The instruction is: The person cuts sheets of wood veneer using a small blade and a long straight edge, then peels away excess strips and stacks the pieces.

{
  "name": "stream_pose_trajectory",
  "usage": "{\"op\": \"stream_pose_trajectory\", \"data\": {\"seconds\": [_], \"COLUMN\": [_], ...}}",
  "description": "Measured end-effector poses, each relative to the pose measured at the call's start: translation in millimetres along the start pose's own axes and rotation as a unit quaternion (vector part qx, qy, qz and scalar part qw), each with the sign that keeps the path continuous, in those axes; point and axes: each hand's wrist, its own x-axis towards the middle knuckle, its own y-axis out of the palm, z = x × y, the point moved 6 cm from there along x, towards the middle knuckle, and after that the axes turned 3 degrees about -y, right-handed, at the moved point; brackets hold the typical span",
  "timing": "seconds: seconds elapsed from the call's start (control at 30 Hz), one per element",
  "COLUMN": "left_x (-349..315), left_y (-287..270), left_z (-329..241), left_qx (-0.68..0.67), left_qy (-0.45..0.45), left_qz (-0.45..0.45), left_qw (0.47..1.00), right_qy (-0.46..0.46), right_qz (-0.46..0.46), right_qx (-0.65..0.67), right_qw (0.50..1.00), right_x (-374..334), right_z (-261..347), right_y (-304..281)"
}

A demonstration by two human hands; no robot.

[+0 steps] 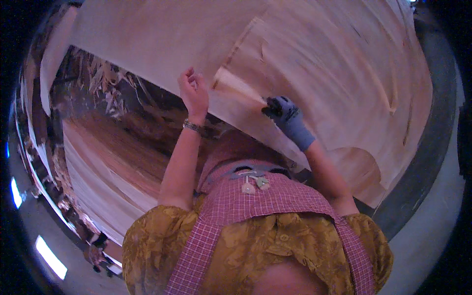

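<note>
Both arms reach up: left hand point(193, 91) and gloved right hand point(284, 110) grip veneer sheet point(314, 64).

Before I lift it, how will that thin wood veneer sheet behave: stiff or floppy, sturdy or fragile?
Probably floppy: the veneer sheet bows and its edge curls where the gloved right hand grips it. Likely fragile too, since splits run along its grain near the far side. It looks light for its spread; the bare left hand steadies it with only the fingers.

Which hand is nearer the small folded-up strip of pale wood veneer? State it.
Right. The right hand, in a grey-blue glove, pinches the end of the small folded-up strip of pale wood veneer. The bare left hand rests on the sheet's edge, apart from the strip.
</note>
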Motion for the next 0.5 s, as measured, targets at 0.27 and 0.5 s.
{"op": "stream_pose_trajectory", "data": {"seconds": [0.27,0.5], "left_x": [-72,-108], "left_y": [28,118], "left_z": [-44,-95], "left_qx": [0.176,0.219], "left_qy": [0.204,0.347], "left_qz": [0.046,0.125], "left_qw": [0.962,0.903], "right_qy": [0.164,0.154], "right_qz": [-0.119,-0.195], "right_qx": [0.245,0.228], "right_qw": [0.948,0.941], "right_x": [-1,-20], "right_z": [-48,-51], "right_y": [-173,-258]}}
